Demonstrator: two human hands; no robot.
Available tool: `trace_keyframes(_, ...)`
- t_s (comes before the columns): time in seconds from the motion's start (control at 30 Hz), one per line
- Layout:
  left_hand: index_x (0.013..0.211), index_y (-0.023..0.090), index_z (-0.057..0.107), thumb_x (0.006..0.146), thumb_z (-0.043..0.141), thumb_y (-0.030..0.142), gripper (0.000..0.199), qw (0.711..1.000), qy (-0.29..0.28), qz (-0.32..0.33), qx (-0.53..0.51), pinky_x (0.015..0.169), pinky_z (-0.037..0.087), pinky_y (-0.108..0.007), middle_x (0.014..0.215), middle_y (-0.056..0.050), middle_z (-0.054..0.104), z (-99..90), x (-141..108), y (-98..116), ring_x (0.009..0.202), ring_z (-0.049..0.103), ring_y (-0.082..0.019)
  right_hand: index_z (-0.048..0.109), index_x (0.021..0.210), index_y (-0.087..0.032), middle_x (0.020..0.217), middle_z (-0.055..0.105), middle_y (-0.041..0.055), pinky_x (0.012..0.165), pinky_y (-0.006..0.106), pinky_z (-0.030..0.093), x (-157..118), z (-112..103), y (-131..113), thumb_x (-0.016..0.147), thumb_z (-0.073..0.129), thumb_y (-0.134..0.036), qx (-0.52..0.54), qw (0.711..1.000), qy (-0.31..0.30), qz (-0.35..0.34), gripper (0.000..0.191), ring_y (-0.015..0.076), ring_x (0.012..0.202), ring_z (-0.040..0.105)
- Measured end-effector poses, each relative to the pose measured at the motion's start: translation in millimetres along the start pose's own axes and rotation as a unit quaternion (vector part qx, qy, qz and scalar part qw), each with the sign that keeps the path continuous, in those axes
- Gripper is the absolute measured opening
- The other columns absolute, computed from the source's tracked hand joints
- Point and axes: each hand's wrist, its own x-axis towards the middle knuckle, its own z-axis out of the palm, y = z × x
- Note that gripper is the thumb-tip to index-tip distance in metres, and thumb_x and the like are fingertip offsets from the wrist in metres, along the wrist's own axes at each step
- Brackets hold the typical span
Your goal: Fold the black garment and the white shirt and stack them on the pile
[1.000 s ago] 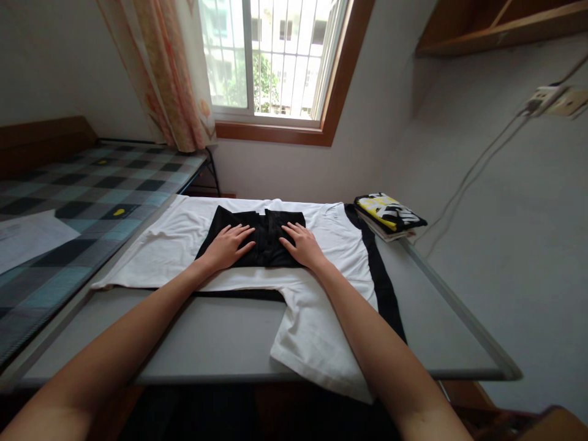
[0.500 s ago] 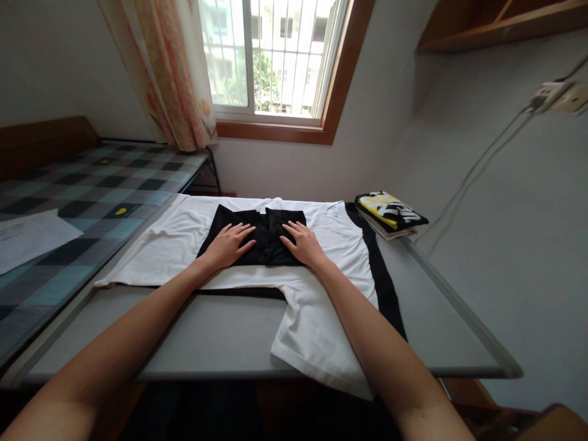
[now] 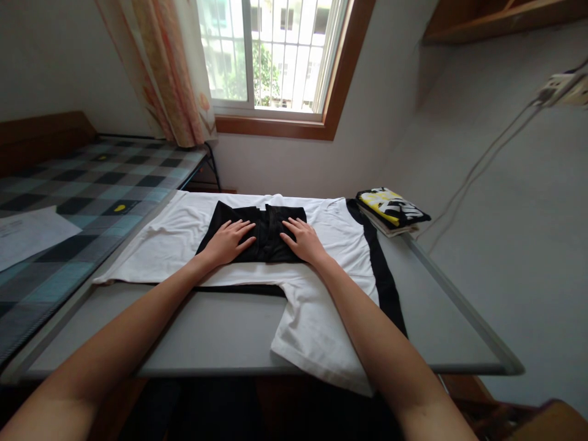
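A folded black garment (image 3: 266, 236) lies on top of a spread white T-shirt (image 3: 174, 236). My left hand (image 3: 229, 241) rests flat on the left part of the black garment, fingers apart. On its right part lies my right hand (image 3: 302, 239), palm down with fingers spread. The white shirt's near sleeve (image 3: 316, 343) hangs over the table's front edge. Under the white shirt is more black cloth (image 3: 383, 278), showing along its right side and near edge. What kind of garment the folded black piece is, I cannot tell.
The grey table (image 3: 220, 334) carries the clothes. A stack of folded clothes (image 3: 390, 211), black, yellow and white on top, sits at the back right corner. To the left is a bed with a checked mat (image 3: 151, 177) and a paper sheet (image 3: 34, 236). Cables (image 3: 478, 165) run down the right wall.
Both hands stay in place on the black garment. The view has shifted very slightly; nothing else has visibly moved.
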Motion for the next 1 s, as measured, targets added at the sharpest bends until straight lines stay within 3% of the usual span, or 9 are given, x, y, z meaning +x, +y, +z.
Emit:
trace_keyframes(0.5,0.149,0.022,0.052,0.103,0.035,0.050,0.056,1.000,0.000,-0.002,-0.005,0.124,0.028,-0.048,0.155,-0.009,0.052,-1.4,0.0,1.0,0.146,0.044,-0.026,0.058,0.146,-0.023,0.156,0.051,0.0092,0.122,0.048,0.031,-0.7,-1.3,-1.3,0.101,0.055,-0.041,0.001,1.000,-0.002,0.001,0.049,0.0298,0.150,0.037)
trace_keyframes(0.87,0.149,0.020,0.052,0.103,0.036,0.050,0.057,1.000,-0.001,0.000,-0.006,0.124,0.027,-0.047,0.154,-0.010,0.052,-1.3,0.1,1.4,0.146,0.044,-0.027,0.058,0.146,-0.019,0.156,0.051,0.0111,0.122,0.048,0.031,-0.9,-1.9,-2.7,0.101,0.055,-0.039,-0.004,1.000,-0.002,0.001,0.049,0.0301,0.149,0.038)
trace_keyframes(1.0,0.149,0.019,0.052,0.104,0.035,0.050,0.058,1.000,-0.002,-0.001,-0.002,0.124,0.027,-0.047,0.154,-0.010,0.052,-1.9,-0.1,1.6,0.146,0.044,-0.027,0.059,0.146,-0.022,0.155,0.051,0.0097,0.122,0.048,0.032,-0.6,-0.8,-1.8,0.101,0.056,-0.040,-0.001,1.000,0.003,0.001,0.048,0.0293,0.149,0.039)
